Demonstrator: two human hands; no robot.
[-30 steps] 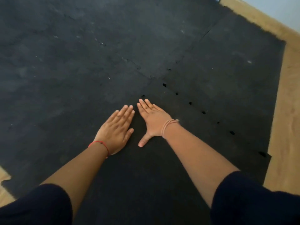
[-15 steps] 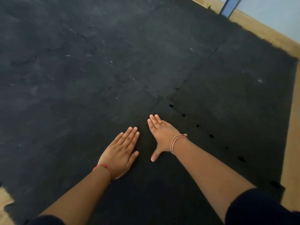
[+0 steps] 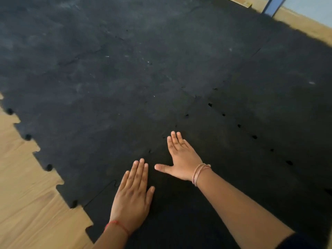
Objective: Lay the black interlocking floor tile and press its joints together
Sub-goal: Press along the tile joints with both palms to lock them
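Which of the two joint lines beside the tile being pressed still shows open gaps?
The right-hand joint: a row of dark holes runs along it. The joint under the left hand and right hand looks nearly closed.

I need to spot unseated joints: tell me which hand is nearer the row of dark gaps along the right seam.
Right. The right hand lies flat just left of the gaps; the left hand is flat, farther left.

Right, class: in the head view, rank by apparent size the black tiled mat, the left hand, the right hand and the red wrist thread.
1. black tiled mat
2. left hand, nearer the camera, so only apparently larger
3. right hand
4. red wrist thread
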